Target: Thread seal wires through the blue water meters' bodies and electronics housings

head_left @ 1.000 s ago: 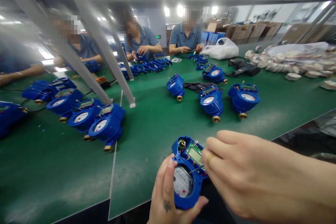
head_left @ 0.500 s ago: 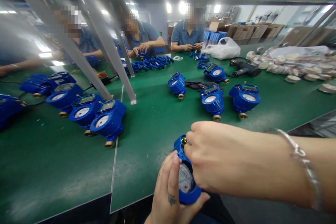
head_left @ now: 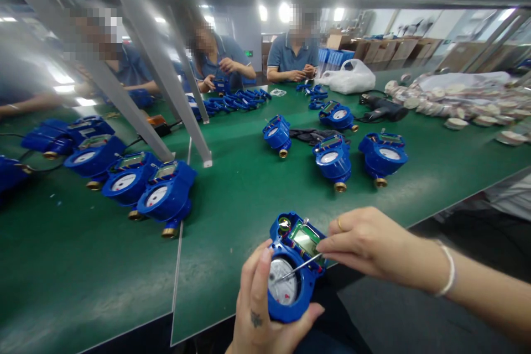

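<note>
My left hand (head_left: 259, 304) grips a blue water meter (head_left: 305, 296) at the table's front edge, fingers on its left side and thumb at the bottom. The meter is tilted towards me, showing its round dial and a green circuit board with a small display (head_left: 306, 240). Between the pinched fingers of my right hand (head_left: 360, 243) is a thin metal rod-like tool (head_left: 301, 266). It slants down and left across the meter, its tip over the dial. Whether the tip touches the dial, I cannot tell. The tool's other end is hidden by my fingers.
Several more water meters stand to the left (head_left: 166, 199) and ahead (head_left: 332, 157) on the green table (head_left: 232, 188). Grey metal posts (head_left: 160, 61) rise at left. A black heat gun (head_left: 384, 108), a white plastic bag (head_left: 352, 76) and a pile of round white parts (head_left: 456, 94) lie farther right. Co-workers (head_left: 292, 55) sit opposite.
My right hand has drawn back to the right from the meter, uncovering its display and the thin tool. My left hand still holds the meter. A co-worker opposite has raised one hand.
</note>
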{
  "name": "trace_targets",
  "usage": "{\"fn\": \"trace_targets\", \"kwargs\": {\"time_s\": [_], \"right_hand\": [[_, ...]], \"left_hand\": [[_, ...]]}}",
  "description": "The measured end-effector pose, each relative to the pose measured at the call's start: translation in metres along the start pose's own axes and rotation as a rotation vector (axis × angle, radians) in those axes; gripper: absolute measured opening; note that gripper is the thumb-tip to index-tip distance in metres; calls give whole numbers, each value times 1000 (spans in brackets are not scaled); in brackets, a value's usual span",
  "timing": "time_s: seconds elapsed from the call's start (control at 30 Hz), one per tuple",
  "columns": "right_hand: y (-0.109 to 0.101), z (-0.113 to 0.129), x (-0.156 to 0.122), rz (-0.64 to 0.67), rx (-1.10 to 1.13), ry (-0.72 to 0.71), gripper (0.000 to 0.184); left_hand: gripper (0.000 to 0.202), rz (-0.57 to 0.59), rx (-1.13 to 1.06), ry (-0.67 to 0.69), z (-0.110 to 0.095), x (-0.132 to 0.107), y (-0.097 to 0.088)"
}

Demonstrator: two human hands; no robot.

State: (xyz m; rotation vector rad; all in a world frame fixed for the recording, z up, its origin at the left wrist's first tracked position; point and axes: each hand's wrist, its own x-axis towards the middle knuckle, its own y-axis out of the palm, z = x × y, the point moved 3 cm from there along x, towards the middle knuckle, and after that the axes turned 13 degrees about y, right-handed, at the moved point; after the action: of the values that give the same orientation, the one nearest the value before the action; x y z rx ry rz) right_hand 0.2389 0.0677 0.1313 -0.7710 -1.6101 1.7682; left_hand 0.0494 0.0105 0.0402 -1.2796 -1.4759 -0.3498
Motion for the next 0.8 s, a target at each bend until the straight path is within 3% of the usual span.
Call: {"fn": "trace_targets", "kwargs": {"time_s": [0.17,0.33,0.43,0.57,0.73,0.8], "right_hand": [[55,13,-40,-341,492,311,16],[91,34,-59,-440,834,537,37],[94,46,-60,-508,839,558,29],[85,54,-54,-565,772,366,11],[86,48,-51,-441,845,476,7],[86,48,-54,-437,856,417,9]], "left_hand": [[105,16,-29,-52,8,-4,-1],[107,40,-94,-113,12,-10,-1],[106,63,-26,-140,14,-10,-6],[109,123,38,-128,17,-5,-11],[103,161,-16,-160,24,-2,-14],[101,161,-14,-178,26,-2,-14]]}}
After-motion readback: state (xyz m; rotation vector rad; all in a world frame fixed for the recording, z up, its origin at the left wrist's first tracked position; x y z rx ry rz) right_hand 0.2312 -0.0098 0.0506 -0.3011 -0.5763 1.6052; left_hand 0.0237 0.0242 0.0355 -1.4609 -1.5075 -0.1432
